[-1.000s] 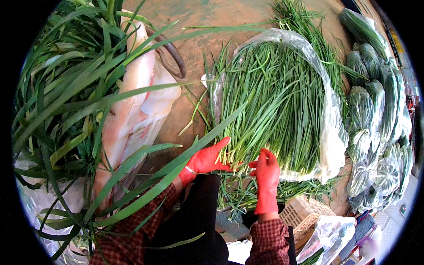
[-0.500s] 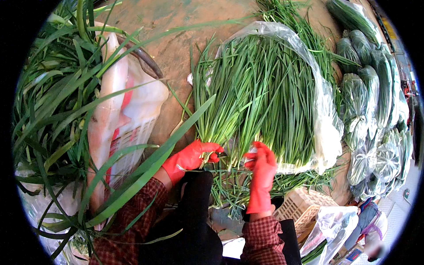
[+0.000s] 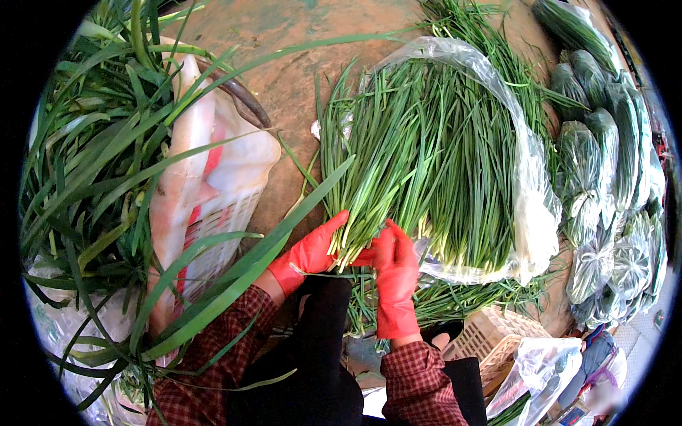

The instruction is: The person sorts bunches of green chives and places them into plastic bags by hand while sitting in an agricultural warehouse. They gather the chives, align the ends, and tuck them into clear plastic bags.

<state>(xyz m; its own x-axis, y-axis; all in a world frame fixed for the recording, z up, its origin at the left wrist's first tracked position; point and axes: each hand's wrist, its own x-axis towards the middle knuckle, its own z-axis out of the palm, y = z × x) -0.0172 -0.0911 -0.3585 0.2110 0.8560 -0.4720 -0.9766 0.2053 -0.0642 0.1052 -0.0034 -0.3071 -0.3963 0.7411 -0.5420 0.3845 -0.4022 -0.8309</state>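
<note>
My left hand (image 3: 304, 257), in a red rubber glove, is closed around the pale stem ends of a bunch of chives (image 3: 355, 226). Its thumb points up along the stems, while the other fingers are mostly hidden beneath them. Pressed against the right side of those stem ends is my right hand (image 3: 396, 280), also red-gloved, with its fingers curled in and slightly blurred. A wide pile of chives (image 3: 458, 149) lies just beyond both hands, leaves pointing away. Clear plastic sheeting (image 3: 531, 192) wraps around the pile's far and right sides.
A white plastic crate (image 3: 238, 163) with long, broad green leaves (image 3: 92, 177) stands at left, some leaves hanging over my left arm. Bagged greens (image 3: 579, 160) are stacked at right. Loose chives (image 3: 455, 304) lie near my knees, beside a beige basket (image 3: 490, 334). A person (image 3: 604, 369) is at lower right.
My right hand has moved left and its fingers have curled in against the bunch. My left thumb has lifted along the stems. The view has shifted slightly.
</note>
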